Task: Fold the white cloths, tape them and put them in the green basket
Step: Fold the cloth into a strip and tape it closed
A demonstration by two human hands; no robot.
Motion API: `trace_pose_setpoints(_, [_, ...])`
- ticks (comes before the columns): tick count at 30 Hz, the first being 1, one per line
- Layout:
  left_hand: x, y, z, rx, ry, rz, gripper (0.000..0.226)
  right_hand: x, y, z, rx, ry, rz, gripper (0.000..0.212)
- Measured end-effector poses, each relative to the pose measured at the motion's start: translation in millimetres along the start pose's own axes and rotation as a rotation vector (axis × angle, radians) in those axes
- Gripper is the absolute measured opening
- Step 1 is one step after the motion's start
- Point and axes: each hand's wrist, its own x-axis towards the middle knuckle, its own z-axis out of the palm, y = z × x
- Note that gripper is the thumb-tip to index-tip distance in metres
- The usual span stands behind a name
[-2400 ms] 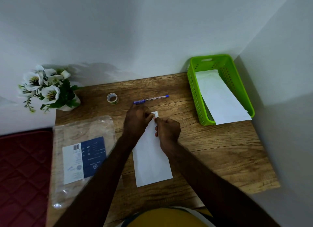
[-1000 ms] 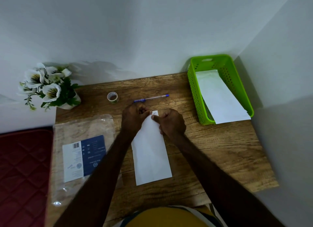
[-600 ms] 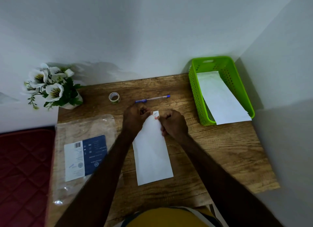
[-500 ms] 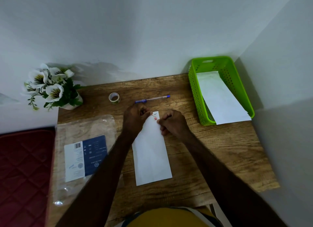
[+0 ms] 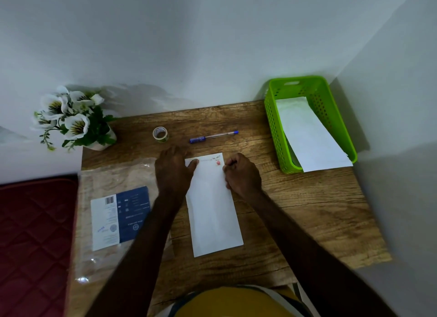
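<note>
A folded white cloth (image 5: pixel 212 208) lies lengthwise on the wooden table (image 5: pixel 307 210) in front of me. A strip of clear tape (image 5: pixel 209 159) with a red mark runs across its far end. My left hand (image 5: pixel 173 172) lies flat beside the far left corner, and its thumb presses the tape's left end onto the cloth. My right hand (image 5: pixel 243 174) has curled fingers and pinches the cloth's right edge near the far corner. The green basket (image 5: pixel 274 127) stands at the back right with another folded white cloth (image 5: pixel 309 137) in it, sticking out over its near rim. The tape roll (image 5: pixel 160 134) stands behind my left hand.
A blue pen (image 5: pixel 212 136) lies just beyond the cloth. A clear plastic package (image 5: pixel 118 217) with a blue and white label covers the table's left part. A pot of white flowers (image 5: pixel 73 120) stands at the back left corner. A dark red mattress (image 5: pixel 35 245) borders the left.
The two hands, close together at the cloth's far end before, have spread apart. The tape now lies stretched across the far edge, with the left thumb at one end and the right hand at the other.
</note>
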Motion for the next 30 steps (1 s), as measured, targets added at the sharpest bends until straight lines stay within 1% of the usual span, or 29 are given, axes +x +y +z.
trace_pose_setpoints(3, [0.7, 0.4, -5.9, 0.043, -0.074, -0.06, 0.053, -0.6, 0.6, 1.5, -0.005, 0.005, -0.007, 0.005])
trace_pose_setpoints(7, [7.3, 4.5, -7.7, -0.006, -0.13, -0.123, 0.056, -2.2, 0.5, 2.8, -0.002, 0.014, -0.008, 0.006])
trace_pose_setpoints(9, [10.4, 5.4, -7.5, -0.059, -0.142, -0.155, 0.054, -2.4, 0.5, 2.8, 0.008, 0.016, -0.009, 0.006])
trace_pose_setpoints(11, [12.3, 8.5, -9.8, -0.126, -0.149, -0.197, 0.047, -3.1, 1.1, 2.8, -0.001, 0.021, -0.013, 0.006])
trace_pose_setpoints(13, [13.1, 10.4, -12.0, -0.134, -0.168, -0.217, 0.039, -4.5, 1.7, 3.4, -0.007, 0.03, -0.021, 0.005])
trace_pose_setpoints(15, [11.9, 9.1, -13.0, -0.128, -0.179, -0.22, 0.036, -6.1, 0.4, 3.0, -0.013, 0.033, -0.026, 0.005])
trace_pose_setpoints(17, [9.0, 5.0, -12.8, -0.155, -0.166, -0.186, 0.032, -6.6, 0.1, 1.4, -0.002, 0.024, -0.015, 0.004])
trace_pose_setpoints(19, [5.3, 1.8, -16.0, -0.245, -0.152, -0.151, 0.028, -6.2, 2.1, 0.0, 0.102, 0.008, 0.024, 0.004])
trace_pose_setpoints(21, [2.0, -0.1, -21.2, -0.403, -0.171, -0.156, 0.026, -5.9, 4.9, -2.2, 0.252, 0.028, 0.036, 0.008])
trace_pose_setpoints(22, [1.1, -1.6, -23.6, -0.501, -0.191, -0.174, 0.024, -4.8, 6.5, -2.9, 0.282, 0.057, 0.02, 0.013])
trace_pose_setpoints(24, [0.6, -4.9, -27.2, -0.684, -0.239, -0.229, 0.024, -3.8, 8.2, -5.8, 0.284, 0.078, -0.009, 0.032])
trace_pose_setpoints(25, [0.5, -5.9, -29.0, -0.745, -0.256, -0.25, 0.025, -5.0, 6.9, -7.8, 0.302, 0.057, -0.023, 0.039])
trace_pose_setpoints(26, [0.5, -7.3, -30.0, -0.789, -0.265, -0.261, 0.026, -6.0, 4.9, -9.2, 0.348, 0.02, -0.035, 0.042])
trace_pose_setpoints(27, [0.3, -7.6, -31.1, -0.824, -0.272, -0.262, 0.026, -7.2, 2.3, -10.8, 0.413, -0.025, -0.044, 0.04])
trace_pose_setpoints(30, [-1.5, -4.8, -34.3, -0.903, -0.287, -0.273, 0.025, -8.1, -4.2, -13.2, 0.56, -0.138, -0.055, 0.024])
